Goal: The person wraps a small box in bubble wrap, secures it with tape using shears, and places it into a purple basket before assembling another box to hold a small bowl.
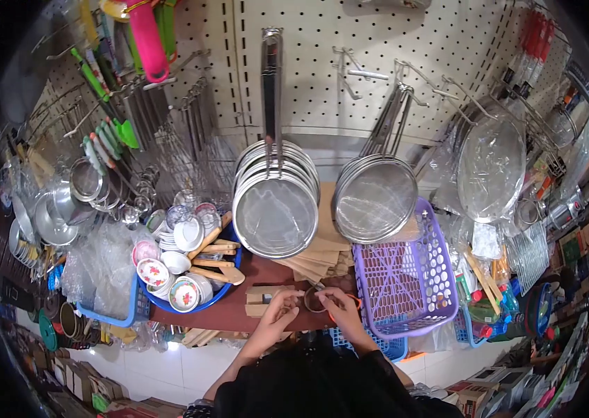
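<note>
A small round strainer with a thin metal rim and a short handle pointing away from me is between my hands, low over the brown shelf. My left hand pinches its left rim between thumb and fingers. On the opposite side, the fingers of my right hand close at the right rim. Beside and partly behind the right hand shows an orange loop, mostly hidden. A piece of brown cardboard lies on the shelf just left of my left hand.
Large strainers and more strainers hang from pegboard hooks ahead. At the right stands a purple basket; at the left, a blue basin holds bowls and wooden-handled tools. Flat brown cardboard lies behind my hands.
</note>
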{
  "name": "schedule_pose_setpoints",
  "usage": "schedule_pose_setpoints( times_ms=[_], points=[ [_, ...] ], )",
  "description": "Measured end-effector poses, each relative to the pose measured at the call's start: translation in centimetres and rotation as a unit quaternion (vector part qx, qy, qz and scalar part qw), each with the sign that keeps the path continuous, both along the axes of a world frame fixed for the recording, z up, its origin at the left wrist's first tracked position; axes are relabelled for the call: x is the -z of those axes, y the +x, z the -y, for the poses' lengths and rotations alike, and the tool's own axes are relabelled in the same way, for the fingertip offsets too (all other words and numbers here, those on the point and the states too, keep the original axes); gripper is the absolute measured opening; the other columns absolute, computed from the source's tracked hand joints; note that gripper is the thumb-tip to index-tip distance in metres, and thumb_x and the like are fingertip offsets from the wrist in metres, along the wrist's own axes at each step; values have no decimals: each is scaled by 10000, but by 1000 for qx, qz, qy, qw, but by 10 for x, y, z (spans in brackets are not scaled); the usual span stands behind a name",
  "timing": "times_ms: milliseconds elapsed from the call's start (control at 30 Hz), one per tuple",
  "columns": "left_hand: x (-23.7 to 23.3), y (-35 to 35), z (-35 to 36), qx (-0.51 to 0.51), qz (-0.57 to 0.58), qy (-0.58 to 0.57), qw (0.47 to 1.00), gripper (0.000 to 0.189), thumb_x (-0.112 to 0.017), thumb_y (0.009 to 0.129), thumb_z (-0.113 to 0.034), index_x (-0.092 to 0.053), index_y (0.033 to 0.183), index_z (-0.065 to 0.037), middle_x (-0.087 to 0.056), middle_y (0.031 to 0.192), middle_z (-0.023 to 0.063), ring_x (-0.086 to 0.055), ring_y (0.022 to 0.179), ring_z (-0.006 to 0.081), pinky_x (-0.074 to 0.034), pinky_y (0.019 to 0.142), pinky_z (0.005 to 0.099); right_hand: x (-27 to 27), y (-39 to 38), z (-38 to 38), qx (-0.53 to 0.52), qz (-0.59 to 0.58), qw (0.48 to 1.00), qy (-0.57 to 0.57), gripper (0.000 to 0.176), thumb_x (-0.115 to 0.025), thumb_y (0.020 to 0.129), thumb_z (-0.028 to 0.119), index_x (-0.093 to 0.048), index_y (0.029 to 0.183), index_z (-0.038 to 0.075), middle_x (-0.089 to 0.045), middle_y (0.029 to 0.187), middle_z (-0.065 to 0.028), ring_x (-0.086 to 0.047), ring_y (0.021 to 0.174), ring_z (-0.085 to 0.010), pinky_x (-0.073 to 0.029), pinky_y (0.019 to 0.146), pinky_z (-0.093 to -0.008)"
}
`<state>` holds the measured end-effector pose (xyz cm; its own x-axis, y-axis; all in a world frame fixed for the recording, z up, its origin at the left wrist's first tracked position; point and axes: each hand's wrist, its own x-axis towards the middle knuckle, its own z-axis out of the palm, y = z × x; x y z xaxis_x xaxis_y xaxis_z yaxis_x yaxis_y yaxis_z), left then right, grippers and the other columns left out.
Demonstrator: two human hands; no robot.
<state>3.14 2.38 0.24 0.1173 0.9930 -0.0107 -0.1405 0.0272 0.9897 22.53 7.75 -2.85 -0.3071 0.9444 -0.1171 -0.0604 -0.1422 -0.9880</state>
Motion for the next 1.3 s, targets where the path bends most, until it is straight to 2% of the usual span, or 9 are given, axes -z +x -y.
schedule_pose_setpoints(
  times_ms=[133,267,300,400,700,800,900,1200,1300],
  points=[
    [-21,-13,15,-17,-1,45,999,310,-534,929,-15,-547,1236,-54,-438,1148,33,-472,1028,127,-385,911,253,-42,-14,-3,-69,-72,995,-29,163,-634,932,108,-665,1057,8,-596,1081,-38,-567,1008,-118,-424,910,-254],
    [-27,-21,28,-51,-53,68,995,271,-535,919,-3,-572,1186,-33,-436,1128,44,-467,1002,139,-388,895,257,-68,-28,1,-115,-41,992,-17,157,-670,891,84,-699,1028,11,-565,1181,-66,-525,1132,-150,-401,953,-287],
    [-32,-22,30,-58,-59,74,994,259,-531,915,3,-577,1168,-28,-432,1108,45,-463,979,141,-382,884,254,-69,-32,1,-127,-43,991,-18,185,-702,880,132,-707,1030,23,-580,1142,-32,-538,1074,-123,-420,904,-265],
    [-31,-29,35,-70,-90,100,988,249,-538,916,-4,-587,1160,-21,-435,1115,64,-472,987,156,-400,878,261,-89,-40,6,-150,-3,989,3,188,-718,867,142,-713,1018,30,-573,1140,-36,-532,1089,-124,-417,910,-267],
    [-36,-36,41,-100,-142,114,978,235,-535,910,4,-591,1136,-17,-427,1069,73,-458,940,165,-398,827,258,-62,-57,3,-114,49,974,190,187,-771,805,138,-732,970,59,-591,1114,-69,-564,1084,-187,-422,955,-311],
    [-39,-38,41,-102,-172,122,972,247,-546,903,3,-589,1145,-17,-433,1074,79,-467,946,174,-404,829,262,-70,-60,8,-102,47,978,176,182,-778,798,139,-735,955,58,-595,1103,-66,-565,1082,-187,-425,949,-315],
    [-44,-38,41,-101,-201,131,965,259,-557,895,7,-585,1151,-14,-437,1080,87,-475,950,180,-409,834,265,-56,-60,9,-83,62,970,218,184,-781,792,136,-732,948,52,-595,1099,-70,-573,1060,-203,-431,936,-327],
    [-31,-39,39,-84,-189,126,970,295,-585,895,-25,-583,1189,-19,-481,1099,108,-519,909,196,-436,839,288,-71,-64,22,4,186,888,420,159,-745,773,60,-659,906,51,-575,1075,-88,-533,1046,-286,-422,896,-393],
    [-26,-39,39,-93,-167,95,977,285,-584,888,-19,-583,1173,-15,-486,1087,105,-519,911,187,-431,833,275,-71,-63,22,-3,210,865,456,170,-744,770,26,-647,909,20,-570,1071,-93,-531,1024,-263,-432,866,-356]
  ],
)
